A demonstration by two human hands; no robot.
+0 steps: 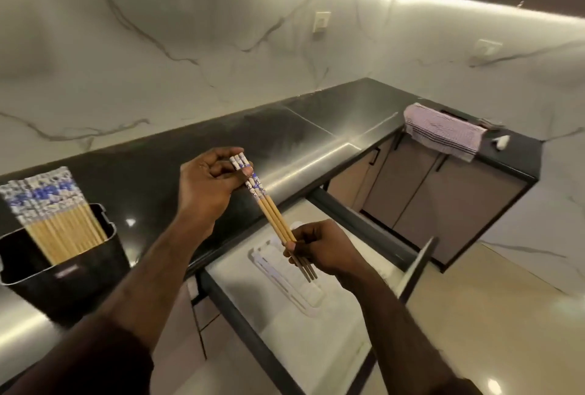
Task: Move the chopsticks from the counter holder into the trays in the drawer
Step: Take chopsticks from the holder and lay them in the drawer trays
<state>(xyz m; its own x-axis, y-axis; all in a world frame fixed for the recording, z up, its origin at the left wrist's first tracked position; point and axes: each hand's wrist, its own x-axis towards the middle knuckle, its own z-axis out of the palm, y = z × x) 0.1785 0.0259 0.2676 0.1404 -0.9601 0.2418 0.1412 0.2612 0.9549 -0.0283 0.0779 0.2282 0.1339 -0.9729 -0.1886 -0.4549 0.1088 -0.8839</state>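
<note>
A small bundle of wooden chopsticks (273, 211) with blue-and-white patterned tops hangs slanted over the open drawer. My left hand (209, 185) grips the patterned top ends. My right hand (323, 250) pinches the thin lower ends just above a white tray (286, 280) lying in the drawer (240, 322). On the counter at the far left stands the black holder (66, 277), filled with several more chopsticks (53, 214) of the same kind, leaning left.
The dark counter (285, 141) runs along a marble wall and turns a corner at the right. A striped towel (443, 130) hangs over the counter edge there, with a small white object (500, 141) beside it. The drawer front (414, 271) juts out toward the floor.
</note>
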